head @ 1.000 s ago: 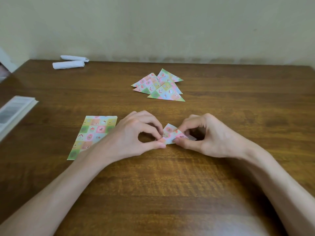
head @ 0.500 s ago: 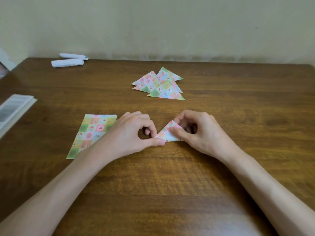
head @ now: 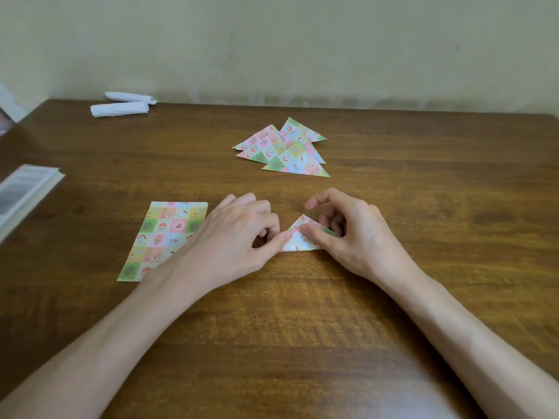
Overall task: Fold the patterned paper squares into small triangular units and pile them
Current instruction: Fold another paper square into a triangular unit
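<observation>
A small folded triangle [head: 298, 241] of patterned paper lies flat on the wooden table [head: 302, 343] between my hands. My left hand [head: 236, 237] holds its left corner, thumb tip on the paper and fingers curled in. My right hand [head: 357, 234] holds the right side, with the thumb on top and curled fingers behind it; its index finger arches above. A pile of folded triangles [head: 284, 149] lies further back, apart from my hands. A flat patterned sheet [head: 163, 237] lies to the left, partly under my left wrist.
Two white rolled pieces [head: 121, 108] lie at the table's far left corner. A thick white book or paper stack [head: 24, 189] sits at the left edge. A pale wall rises behind the table.
The paper went from a loose, half-folded piece held just above the table to a flat triangle pressed down on it. My right hand's fingers have lifted and spread a little.
</observation>
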Tool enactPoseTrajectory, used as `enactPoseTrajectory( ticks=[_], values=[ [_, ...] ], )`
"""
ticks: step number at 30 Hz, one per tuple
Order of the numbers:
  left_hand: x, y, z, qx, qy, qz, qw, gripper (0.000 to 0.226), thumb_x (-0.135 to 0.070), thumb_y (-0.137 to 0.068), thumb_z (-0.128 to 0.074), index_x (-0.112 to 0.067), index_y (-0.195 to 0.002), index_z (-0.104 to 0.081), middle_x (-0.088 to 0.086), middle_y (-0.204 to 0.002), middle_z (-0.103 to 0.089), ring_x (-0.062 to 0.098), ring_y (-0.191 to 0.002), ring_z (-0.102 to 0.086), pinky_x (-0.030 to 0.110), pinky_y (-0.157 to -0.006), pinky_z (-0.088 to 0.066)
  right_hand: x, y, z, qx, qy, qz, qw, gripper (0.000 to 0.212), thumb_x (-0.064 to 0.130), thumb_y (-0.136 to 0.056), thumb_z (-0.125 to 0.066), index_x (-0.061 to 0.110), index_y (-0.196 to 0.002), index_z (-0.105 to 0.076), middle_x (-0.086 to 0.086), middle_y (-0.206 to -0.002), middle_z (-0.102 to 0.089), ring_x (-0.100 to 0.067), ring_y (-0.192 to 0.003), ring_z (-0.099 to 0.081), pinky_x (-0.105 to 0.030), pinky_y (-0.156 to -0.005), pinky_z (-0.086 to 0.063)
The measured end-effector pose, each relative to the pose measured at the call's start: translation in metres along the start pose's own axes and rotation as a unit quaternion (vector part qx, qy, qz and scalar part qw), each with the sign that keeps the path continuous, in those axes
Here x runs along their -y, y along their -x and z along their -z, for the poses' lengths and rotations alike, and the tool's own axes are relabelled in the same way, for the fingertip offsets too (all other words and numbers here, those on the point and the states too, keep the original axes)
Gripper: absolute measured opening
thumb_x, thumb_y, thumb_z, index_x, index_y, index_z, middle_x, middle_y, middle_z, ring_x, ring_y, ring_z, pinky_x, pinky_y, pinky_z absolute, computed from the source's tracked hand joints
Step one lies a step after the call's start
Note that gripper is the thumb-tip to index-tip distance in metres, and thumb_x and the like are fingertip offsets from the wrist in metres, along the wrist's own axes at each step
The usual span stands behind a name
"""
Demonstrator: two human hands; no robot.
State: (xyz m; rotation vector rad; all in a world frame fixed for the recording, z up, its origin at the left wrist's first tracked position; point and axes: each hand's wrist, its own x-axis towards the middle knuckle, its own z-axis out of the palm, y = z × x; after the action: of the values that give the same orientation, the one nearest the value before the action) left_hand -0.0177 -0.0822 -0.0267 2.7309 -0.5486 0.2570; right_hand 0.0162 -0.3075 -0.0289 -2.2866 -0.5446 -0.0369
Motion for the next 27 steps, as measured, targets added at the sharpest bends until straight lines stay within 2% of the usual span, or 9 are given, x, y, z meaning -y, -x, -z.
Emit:
enactPoseTrajectory(
  ticks=[6, 27],
  values=[
    [0.0005, 0.0001, -0.0008, -0.01, -0.037, -0.007, 0.999, 0.038, -0.055, -0.099, -0.049, -0.03, -0.071, -0.055, -0.016, -0.073, -0.043, 0.008, -0.079, -0.039, 0.028, -0.077, -0.027, 0.0022, -0.0018, -0.0017, -0.003, 0.045, -0.021, 0.999, 0.023, 0.041, -0.087, -0.078, 0.037, -0.104, -0.062, 0.014, -0.074, -0.061, -0.008, -0.068, -0.056, -0.036, -0.07, -0.053],
    [-0.0008, -0.0006, 0.0002, -0.005, -0.065, -0.005, 0.998, 0.041, -0.058, -0.098, -0.046, -0.031, -0.068, -0.055, -0.015, -0.073, -0.047, 0.009, -0.081, -0.041, 0.029, -0.078, -0.027, 0.0077, -0.0097, -0.0013, 0.016, 0.084, -0.062, 0.994, 0.016, 0.051, -0.088, -0.074, 0.039, -0.098, -0.069, 0.016, -0.076, -0.062, -0.004, -0.071, -0.055, -0.039, -0.073, -0.055]
  ],
)
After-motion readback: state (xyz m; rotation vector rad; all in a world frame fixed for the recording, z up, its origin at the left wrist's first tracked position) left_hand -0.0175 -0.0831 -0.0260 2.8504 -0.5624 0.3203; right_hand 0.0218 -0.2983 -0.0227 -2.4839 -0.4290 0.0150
